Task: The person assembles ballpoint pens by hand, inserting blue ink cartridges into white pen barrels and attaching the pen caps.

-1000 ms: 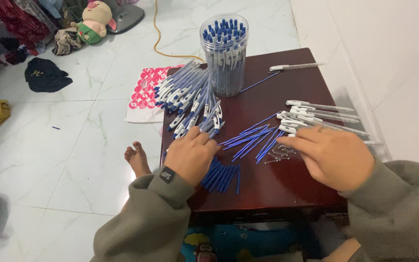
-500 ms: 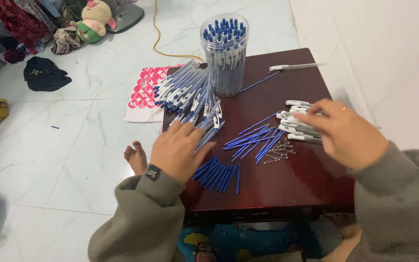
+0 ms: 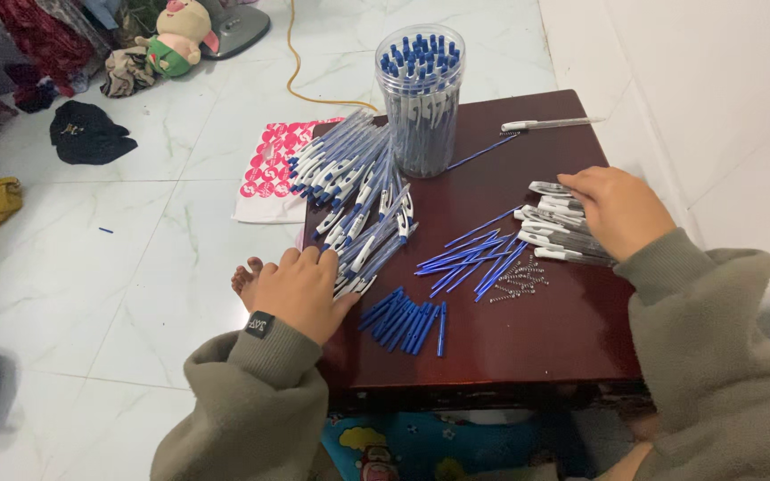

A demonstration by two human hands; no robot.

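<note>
head view: left hand [image 3: 300, 289] beside pen pile [image 3: 358, 200], jar [image 3: 421, 98] behind.

a clear round plastic jar [image 3: 421, 107] of blue pens stands beyond the left hand's fingers [image 3: 300, 263] — a white-and-pink printed flat bag [image 3: 271, 169] lies on the floor just left of the table.

Heap of blue-white pens [image 3: 354, 200], clear pen barrels [image 3: 559, 227], on table
</note>
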